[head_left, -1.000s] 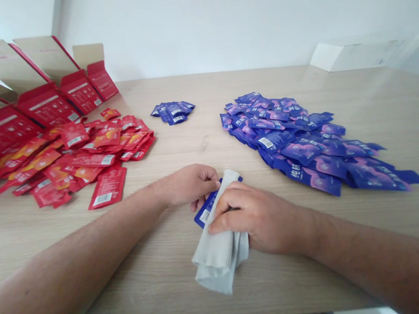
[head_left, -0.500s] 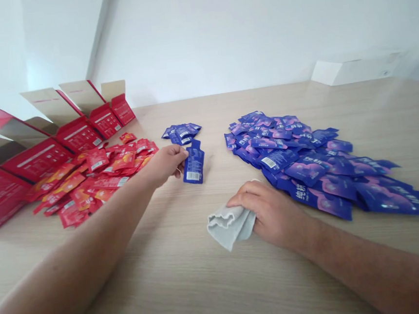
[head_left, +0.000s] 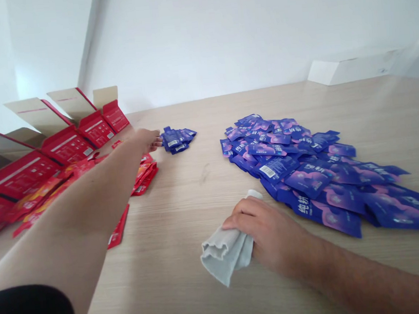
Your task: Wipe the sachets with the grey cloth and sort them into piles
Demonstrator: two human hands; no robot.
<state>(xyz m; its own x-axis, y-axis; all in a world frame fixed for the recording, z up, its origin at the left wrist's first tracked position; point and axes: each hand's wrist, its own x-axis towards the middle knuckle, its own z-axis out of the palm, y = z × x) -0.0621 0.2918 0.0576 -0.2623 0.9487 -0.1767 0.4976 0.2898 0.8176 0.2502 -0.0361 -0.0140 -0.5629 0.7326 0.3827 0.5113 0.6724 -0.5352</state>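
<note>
At the small pile of blue sachets (head_left: 183, 139), my left hand (head_left: 146, 139) has its fingertips closed at the left edge of the top blue sachet (head_left: 171, 138). That sachet lies over the others with its barcode side up. My right hand (head_left: 261, 225) is wrapped round a folded light grey cloth (head_left: 225, 254) held at the table, just left of the large heap of blue and purple sachets (head_left: 306, 168). Red and orange sachets (head_left: 144, 175) lie below and beside my left forearm, which hides part of them.
Several open red boxes (head_left: 67, 144) stand in a row at the left with their flaps raised. A white box (head_left: 352, 69) rests against the wall at the back right. Everything sits on a pale wooden table (head_left: 176, 277).
My left hand has moved away and to the left, carrying the blue sachet onto the small pile. My right hand keeps hold of the cloth, slightly lower in view.
</note>
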